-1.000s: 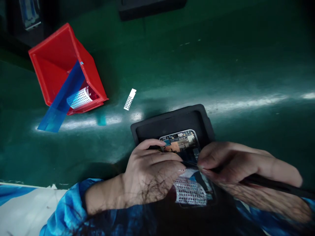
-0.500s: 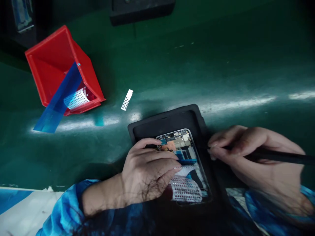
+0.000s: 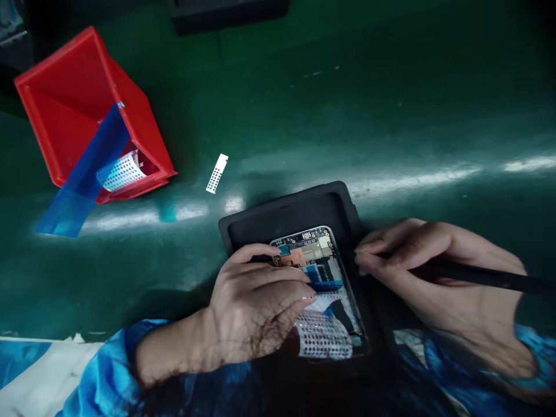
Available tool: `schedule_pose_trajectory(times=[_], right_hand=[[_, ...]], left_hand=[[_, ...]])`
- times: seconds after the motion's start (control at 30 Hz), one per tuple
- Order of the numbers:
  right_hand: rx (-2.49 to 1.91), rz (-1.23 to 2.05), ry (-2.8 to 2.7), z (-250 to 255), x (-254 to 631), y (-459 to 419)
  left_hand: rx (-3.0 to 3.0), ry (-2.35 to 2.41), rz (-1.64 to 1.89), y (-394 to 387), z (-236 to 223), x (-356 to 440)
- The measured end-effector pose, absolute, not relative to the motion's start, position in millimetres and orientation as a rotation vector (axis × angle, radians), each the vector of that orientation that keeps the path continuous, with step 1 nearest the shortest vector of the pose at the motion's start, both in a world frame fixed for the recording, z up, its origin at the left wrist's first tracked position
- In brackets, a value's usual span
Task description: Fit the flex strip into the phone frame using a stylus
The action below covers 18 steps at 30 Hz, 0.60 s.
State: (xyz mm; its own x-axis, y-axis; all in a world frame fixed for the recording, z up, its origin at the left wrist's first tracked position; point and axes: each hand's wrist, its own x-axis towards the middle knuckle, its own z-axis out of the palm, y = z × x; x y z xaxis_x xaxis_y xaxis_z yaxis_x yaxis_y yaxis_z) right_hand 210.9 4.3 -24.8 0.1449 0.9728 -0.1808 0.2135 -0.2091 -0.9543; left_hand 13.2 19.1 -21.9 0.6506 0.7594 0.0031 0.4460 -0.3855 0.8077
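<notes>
An opened phone (image 3: 324, 272) with its circuit board showing lies in a black holder tray (image 3: 286, 214) on the green table. My left hand (image 3: 256, 304) rests on the phone's left side, fingers pressed flat over its middle and holding nothing. A white perforated sheet (image 3: 324, 336) lies over the phone's lower part. My right hand (image 3: 434, 272) sits just right of the phone, fingers pinched round a thin black tool (image 3: 478, 277) whose tip points at the tray's right rim.
A red bin (image 3: 82, 110) stands tilted at the upper left, with a blue film strip (image 3: 80, 174) and a perforated sheet hanging out of it. A small white perforated strip (image 3: 216, 172) lies on the table. A dark tray (image 3: 226, 14) sits at the far edge.
My right hand has drawn the black tool off the middle of the phone to the right, then edged back toward the tray rim. My left hand has stayed pressed on the phone.
</notes>
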Motion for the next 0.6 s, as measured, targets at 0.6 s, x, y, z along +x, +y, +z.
schedule_pose_trajectory(times=[0.6], right_hand=[[-1.264,1.368,-1.302,-16.6,199.4,2.2]], left_hand=[[1.982,0.994,0.487,18.5,-18.6,16.3]])
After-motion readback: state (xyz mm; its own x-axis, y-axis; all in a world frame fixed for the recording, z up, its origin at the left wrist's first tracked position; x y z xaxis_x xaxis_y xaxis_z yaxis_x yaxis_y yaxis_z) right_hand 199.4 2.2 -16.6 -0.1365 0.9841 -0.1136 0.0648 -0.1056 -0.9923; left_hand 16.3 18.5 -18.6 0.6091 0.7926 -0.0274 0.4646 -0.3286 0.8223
